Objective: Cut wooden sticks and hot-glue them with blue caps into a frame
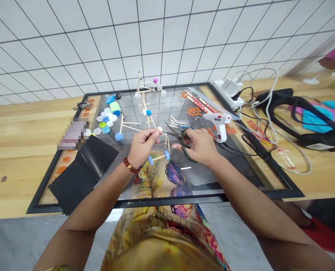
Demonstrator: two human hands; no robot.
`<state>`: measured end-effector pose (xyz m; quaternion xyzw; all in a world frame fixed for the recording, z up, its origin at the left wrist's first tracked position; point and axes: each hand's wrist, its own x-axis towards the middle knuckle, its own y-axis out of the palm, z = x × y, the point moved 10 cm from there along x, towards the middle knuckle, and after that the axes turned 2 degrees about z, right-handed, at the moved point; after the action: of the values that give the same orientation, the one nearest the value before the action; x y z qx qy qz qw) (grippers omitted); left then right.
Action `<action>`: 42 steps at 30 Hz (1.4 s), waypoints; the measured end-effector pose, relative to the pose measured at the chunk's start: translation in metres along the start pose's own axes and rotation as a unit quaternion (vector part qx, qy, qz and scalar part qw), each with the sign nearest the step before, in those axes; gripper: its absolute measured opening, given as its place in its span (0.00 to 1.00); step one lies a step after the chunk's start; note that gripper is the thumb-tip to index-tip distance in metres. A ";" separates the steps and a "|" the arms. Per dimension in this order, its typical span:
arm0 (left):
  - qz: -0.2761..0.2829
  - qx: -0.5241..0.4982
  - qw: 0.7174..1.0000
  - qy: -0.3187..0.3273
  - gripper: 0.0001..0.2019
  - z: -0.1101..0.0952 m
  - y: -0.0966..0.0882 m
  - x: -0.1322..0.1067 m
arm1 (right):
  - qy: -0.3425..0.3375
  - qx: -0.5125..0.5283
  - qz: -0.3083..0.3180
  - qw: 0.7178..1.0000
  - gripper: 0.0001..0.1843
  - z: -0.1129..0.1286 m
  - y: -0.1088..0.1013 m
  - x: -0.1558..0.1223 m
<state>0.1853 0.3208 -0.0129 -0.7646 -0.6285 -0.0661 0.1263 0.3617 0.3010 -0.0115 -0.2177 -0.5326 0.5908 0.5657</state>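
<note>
Glass tabletop (171,101), scissors (176,134) in right grip (201,146)

Dark tones on the scissors (179,136); blue, white and green among the caps (113,118). Dark red with gold on the bracelet (130,167), white crossed by dark grid lines on the wall (150,39).

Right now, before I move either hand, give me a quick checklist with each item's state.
1. Scissors held in the right hand: ok.
2. Left hand well clear of the scissors: not ok, the blade end is close to it.
3. Piece at the left hand's pinch identified: cannot tell, too small.
4. Glue gun apart from the right hand: ok, it's off to the right.
5. Glue gun hot: cannot tell.
6. Stick with blue caps out of both hands: ok.
</note>
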 end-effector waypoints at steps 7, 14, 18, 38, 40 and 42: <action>0.005 -0.014 1.000 -0.006 0.12 -0.002 0.001 -0.001 | -0.012 -0.015 0.010 1.000 0.27 0.003 0.002 -0.001; 0.026 -0.002 0.999 -0.034 0.10 -0.003 0.006 -0.004 | -0.027 -0.023 0.002 0.999 0.28 0.007 0.002 -0.001; 0.037 -0.004 0.998 -0.045 0.12 0.000 0.009 -0.003 | -0.032 -0.036 0.003 0.999 0.28 0.008 0.004 -0.002; 0.140 0.115 0.981 0.069 0.11 -0.014 0.030 -0.007 | -0.058 -0.058 -0.010 0.997 0.26 0.018 0.005 -0.005; 0.142 0.123 0.978 0.085 0.11 -0.018 0.031 -0.008 | -0.060 -0.056 -0.010 0.997 0.27 0.020 0.005 -0.005; 0.145 0.126 0.977 0.096 0.11 -0.020 0.032 -0.009 | -0.058 -0.055 -0.008 0.997 0.27 0.020 0.005 -0.005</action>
<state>0.2160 0.3007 0.0006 -0.8156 -0.4994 -0.0406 0.2892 0.3432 0.2897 -0.0111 -0.2093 -0.5982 0.5674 0.5258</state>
